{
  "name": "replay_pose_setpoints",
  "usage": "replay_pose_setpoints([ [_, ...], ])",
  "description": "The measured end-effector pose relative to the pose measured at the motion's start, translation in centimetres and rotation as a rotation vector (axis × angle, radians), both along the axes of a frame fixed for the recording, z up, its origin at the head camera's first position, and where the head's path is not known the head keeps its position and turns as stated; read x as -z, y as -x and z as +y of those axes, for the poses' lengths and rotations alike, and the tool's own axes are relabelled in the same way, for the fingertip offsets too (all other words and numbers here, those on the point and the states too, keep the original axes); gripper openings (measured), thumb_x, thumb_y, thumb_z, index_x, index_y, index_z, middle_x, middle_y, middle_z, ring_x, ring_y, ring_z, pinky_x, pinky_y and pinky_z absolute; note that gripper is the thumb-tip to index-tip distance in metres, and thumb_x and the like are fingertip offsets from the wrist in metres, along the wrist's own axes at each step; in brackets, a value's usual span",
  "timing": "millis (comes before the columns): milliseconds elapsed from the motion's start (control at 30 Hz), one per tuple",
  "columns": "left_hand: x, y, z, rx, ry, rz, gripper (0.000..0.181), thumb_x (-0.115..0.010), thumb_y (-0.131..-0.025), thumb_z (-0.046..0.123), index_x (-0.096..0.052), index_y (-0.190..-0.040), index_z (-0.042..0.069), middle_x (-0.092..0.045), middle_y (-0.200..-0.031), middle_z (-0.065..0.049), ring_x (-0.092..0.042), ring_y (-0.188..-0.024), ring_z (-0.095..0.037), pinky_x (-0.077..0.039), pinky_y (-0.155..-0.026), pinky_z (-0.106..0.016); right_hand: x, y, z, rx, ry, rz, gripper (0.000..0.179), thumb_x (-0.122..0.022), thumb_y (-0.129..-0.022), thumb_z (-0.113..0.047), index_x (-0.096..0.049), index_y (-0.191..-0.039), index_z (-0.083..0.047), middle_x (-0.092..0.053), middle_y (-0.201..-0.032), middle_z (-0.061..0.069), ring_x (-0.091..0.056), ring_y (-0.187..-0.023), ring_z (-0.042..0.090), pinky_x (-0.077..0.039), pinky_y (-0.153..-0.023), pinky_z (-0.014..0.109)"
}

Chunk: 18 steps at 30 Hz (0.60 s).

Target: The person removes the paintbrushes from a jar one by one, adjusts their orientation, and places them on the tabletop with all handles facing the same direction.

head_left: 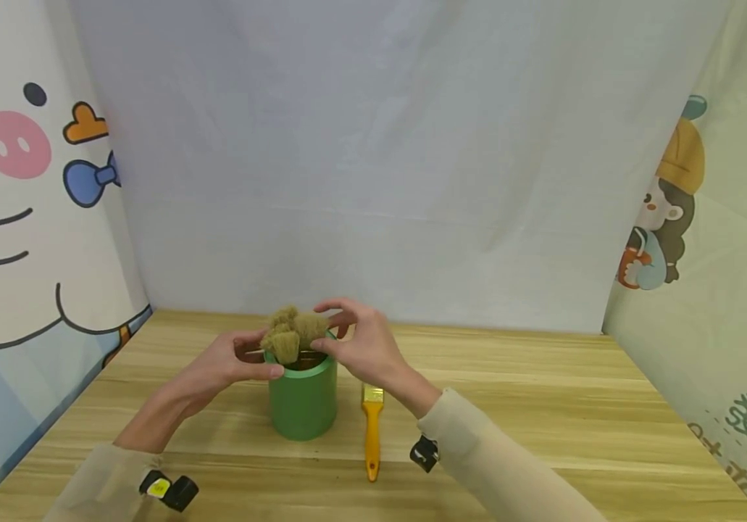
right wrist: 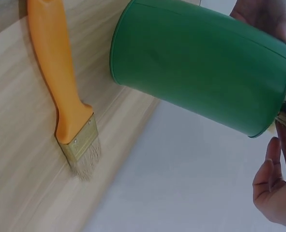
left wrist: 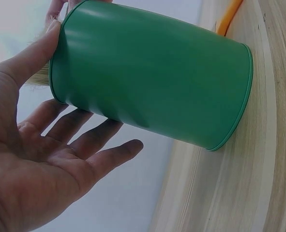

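Note:
A green cylindrical container (head_left: 303, 406) stands upright on the wooden table, with several paintbrushes (head_left: 285, 346) in it, their tan bristles sticking up above the rim. My left hand (head_left: 223, 360) holds the container near its top; in the left wrist view the thumb (left wrist: 34, 55) lies at the rim and the fingers reach along the side. At the rim's right side, my right hand (head_left: 369, 344) pinches one of the brushes just below its bristles. The handles are hidden inside the container. To the right lies another paintbrush (head_left: 372, 438) with an orange handle, bristles pointing away from me.
The wooden table (head_left: 510, 406) extends to both sides. A pale grey cloth (head_left: 373, 159) hangs behind its back edge. Printed cartoon curtains (head_left: 14, 275) flank it at left and right. Small black devices (head_left: 424, 453) are strapped at both sleeves.

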State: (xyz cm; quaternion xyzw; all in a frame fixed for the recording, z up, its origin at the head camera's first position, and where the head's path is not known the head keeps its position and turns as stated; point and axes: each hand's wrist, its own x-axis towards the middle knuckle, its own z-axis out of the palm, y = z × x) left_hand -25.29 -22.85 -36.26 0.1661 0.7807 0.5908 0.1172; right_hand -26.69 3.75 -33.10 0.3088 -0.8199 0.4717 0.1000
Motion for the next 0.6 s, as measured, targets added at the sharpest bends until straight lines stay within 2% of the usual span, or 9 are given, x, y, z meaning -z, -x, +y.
replay_pose_setpoints([
  [133, 0.01, -0.05, -0.02, -0.001, 0.0, 0.001, 0.093, -0.08, -0.095, 0.024, -0.025, -0.163, -0.009, -0.032, -0.163, -0.032, -0.037, -0.146, -0.053, -0.042, -0.113, -0.061, -0.02, 0.21, 0.31, -0.009, 0.019, 0.024, 0.039, -0.084, -0.091, -0.008, -0.073, -0.128, -0.013, -0.078, -0.106, 0.005, -0.066, -0.087, 0.015, -0.054, -0.067, 0.031],
  [333, 0.1, -0.02, -0.02, 0.006, -0.009, 0.012, 0.09, -0.08, -0.096, 0.023, -0.028, -0.162, -0.008, -0.036, -0.162, -0.031, -0.039, -0.145, -0.053, -0.044, -0.112, -0.06, 0.38, 0.45, 0.34, -0.001, -0.017, 0.023, 0.042, -0.085, -0.09, -0.008, -0.072, -0.13, -0.013, -0.077, -0.106, 0.004, -0.068, -0.09, 0.015, -0.053, -0.066, 0.03],
  [600, -0.01, -0.08, 0.1, 0.009, -0.002, 0.012, 0.09, -0.079, -0.097, 0.024, -0.027, -0.163, -0.008, -0.034, -0.163, -0.031, -0.039, -0.145, -0.052, -0.043, -0.112, -0.06, 0.65, 0.58, 0.33, 0.007, -0.04, 0.029, 0.046, -0.085, -0.09, -0.008, -0.071, -0.133, -0.014, -0.077, -0.104, 0.002, -0.066, -0.087, 0.014, -0.052, -0.066, 0.031],
])
